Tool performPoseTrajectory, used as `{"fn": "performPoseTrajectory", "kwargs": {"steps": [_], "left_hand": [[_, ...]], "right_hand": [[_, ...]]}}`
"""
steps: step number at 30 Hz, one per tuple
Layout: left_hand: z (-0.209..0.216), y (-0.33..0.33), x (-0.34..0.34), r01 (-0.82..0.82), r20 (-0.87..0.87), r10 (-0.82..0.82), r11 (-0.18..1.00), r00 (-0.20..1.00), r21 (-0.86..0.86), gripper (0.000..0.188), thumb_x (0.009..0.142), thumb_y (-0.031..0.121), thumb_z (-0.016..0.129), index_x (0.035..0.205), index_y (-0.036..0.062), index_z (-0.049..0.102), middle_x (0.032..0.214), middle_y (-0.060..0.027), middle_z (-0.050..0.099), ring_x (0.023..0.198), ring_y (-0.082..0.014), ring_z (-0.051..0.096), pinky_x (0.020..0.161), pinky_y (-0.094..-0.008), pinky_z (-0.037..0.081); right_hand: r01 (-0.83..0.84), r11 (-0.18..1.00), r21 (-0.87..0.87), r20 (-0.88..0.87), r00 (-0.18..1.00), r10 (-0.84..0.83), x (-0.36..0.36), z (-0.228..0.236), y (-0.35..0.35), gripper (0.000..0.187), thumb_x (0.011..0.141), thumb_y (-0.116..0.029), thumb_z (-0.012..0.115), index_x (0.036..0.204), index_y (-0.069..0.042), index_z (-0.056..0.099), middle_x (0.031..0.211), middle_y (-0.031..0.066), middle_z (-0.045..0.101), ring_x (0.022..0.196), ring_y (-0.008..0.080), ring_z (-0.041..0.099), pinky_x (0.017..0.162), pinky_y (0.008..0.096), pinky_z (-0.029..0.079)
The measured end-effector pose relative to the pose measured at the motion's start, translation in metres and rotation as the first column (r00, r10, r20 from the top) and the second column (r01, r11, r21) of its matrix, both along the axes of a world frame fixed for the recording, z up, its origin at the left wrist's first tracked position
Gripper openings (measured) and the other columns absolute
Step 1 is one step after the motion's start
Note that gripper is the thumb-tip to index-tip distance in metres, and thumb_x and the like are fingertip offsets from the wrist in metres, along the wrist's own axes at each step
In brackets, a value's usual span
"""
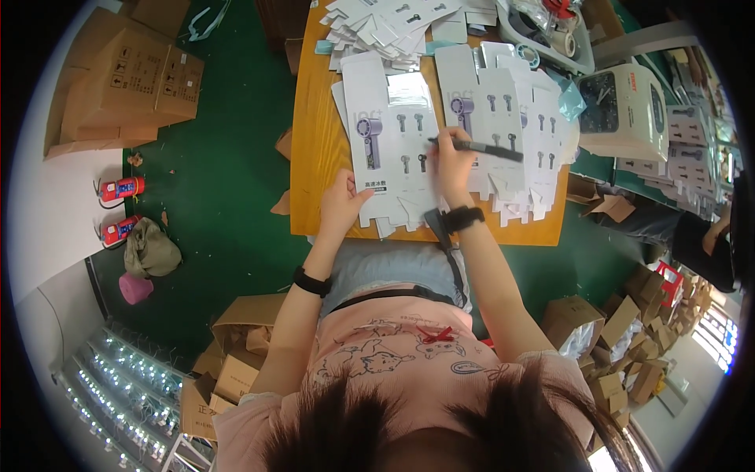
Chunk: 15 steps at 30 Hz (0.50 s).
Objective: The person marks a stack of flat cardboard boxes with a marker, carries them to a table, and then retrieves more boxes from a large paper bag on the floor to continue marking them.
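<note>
A stack of flat, unfolded white cartons printed with a purple handheld fan lies in front of me on a wooden table. My left hand is at its near left edge, fingers curled in and thumb pressing on the top carton. My right hand grips a black marker pen, its tip over the carton's right side by a small printed fan picture. To the right, partly behind my right hand, lies a second stack of the same flat cartons.
More flat cartons lie in a loose heap at the table's far end. A grey bin with tape rolls and a cream-coloured dial scale stand at the right. Brown cardboard boxes and fire extinguishers are at the left.
</note>
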<state>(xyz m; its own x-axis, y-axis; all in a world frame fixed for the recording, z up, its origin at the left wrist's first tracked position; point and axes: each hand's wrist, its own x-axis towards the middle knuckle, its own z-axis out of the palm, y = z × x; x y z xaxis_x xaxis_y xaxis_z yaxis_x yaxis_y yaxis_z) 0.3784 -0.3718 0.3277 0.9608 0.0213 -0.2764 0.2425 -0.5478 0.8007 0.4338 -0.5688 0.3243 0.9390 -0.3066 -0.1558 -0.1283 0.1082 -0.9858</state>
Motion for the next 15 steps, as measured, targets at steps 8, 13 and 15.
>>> {"fn": "performPoseTrajectory", "kwargs": {"steps": [8,13,15], "left_hand": [[-0.005,-0.001,0.001,0.009,0.014,-0.01,0.998,1.0,0.069,0.028,0.065,0.014,0.07,0.081,0.004,0.048,0.061,-0.0031,0.051,0.054,-0.015,0.049,0.05,-0.0271,0.039],[-0.007,0.0,0.002,0.004,0.015,-0.005,0.998,1.0,0.067,0.03,0.065,0.015,0.069,0.082,0.0034,0.047,0.058,-0.0048,0.052,0.054,-0.0187,0.052,0.051,-0.0302,0.04],[-0.011,0.005,0.004,-0.006,0.002,0.006,0.999,1.0,0.043,0.031,0.066,0.015,0.069,0.084,0.0027,0.047,0.061,-0.0058,0.052,0.055,-0.0189,0.053,0.051,-0.0304,0.04]], "right_hand": [[-0.297,0.924,-0.241,0.038,0.949,0.314,-0.056,-0.006,-0.001,0.012,0.077,-0.009,0.055,0.068,-0.001,0.053,0.052,0.0014,0.05,0.047,0.0082,0.048,0.047,0.0228,0.039],[-0.304,0.828,-0.472,0.068,0.923,0.378,-0.056,-0.012,0.0,0.012,0.078,-0.011,0.055,0.07,-0.002,0.053,0.052,0.0014,0.051,0.048,0.0085,0.049,0.047,0.0228,0.04],[-0.33,0.798,-0.505,0.06,0.908,0.414,-0.057,-0.012,0.0,0.012,0.078,-0.011,0.055,0.07,-0.003,0.054,0.053,0.0018,0.051,0.048,0.0086,0.049,0.047,0.0227,0.04]]}}
